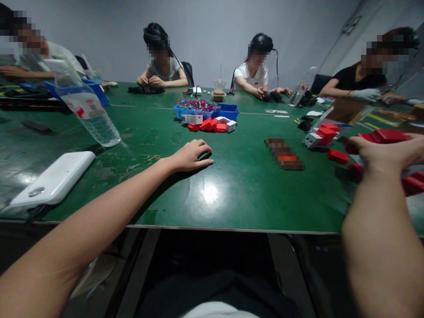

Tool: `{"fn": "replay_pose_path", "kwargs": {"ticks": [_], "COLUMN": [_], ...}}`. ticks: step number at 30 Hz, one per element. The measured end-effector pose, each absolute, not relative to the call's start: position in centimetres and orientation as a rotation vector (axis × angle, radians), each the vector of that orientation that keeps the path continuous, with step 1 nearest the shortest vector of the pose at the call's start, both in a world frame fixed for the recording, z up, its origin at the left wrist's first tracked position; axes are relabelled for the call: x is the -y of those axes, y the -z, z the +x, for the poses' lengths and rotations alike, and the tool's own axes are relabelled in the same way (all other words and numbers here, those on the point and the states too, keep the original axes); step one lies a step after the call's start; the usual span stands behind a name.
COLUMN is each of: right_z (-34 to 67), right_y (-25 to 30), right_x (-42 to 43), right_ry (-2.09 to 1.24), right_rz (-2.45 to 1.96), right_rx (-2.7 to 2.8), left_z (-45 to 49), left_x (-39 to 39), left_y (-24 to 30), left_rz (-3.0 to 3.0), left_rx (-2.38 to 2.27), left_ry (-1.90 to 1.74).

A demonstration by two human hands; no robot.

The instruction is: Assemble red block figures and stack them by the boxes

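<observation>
On the green table, my left hand rests with the thumb apart from its slightly curled fingers and nothing between them. At the right edge of the view, my right hand is closed around red plastic housings, partly hidden behind the hand. More red housings lie below and beside it, and a loose red housing sits just to its left. Ahead of my left hand is a small group of red housings with white housings around them.
A blue bin of tangled wires stands mid-table. A phone lies at centre right. On the left are a white power bank and a tilted-looking water bottle. A cardboard box stands at right. Several people sit working around the table.
</observation>
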State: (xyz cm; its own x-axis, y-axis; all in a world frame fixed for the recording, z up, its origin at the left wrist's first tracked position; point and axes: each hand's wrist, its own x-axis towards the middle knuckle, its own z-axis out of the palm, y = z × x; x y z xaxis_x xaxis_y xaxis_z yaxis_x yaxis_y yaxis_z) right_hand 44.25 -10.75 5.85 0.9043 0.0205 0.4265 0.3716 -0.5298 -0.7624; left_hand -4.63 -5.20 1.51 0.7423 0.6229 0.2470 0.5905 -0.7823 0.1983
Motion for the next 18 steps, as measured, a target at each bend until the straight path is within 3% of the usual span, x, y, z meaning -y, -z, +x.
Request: {"fn": "replay_pose_path", "kwargs": {"ticks": [6, 18], "right_z": [45.2, 45.4], "right_y": [-4.5, -2.1], "right_x": [11.5, 10.2], "right_ry": [0.314, 0.415], "right_rz": [-2.238, -2.259], "right_rx": [0.344, 0.756], "left_z": [-4.6, -4.6], "left_x": [5.0, 5.1], "left_y": [-1.4, -1.5], "left_rz": [2.835, 2.829], "left_rx": [-0.971, -0.985], "left_ry": [-0.472, -0.444]}}
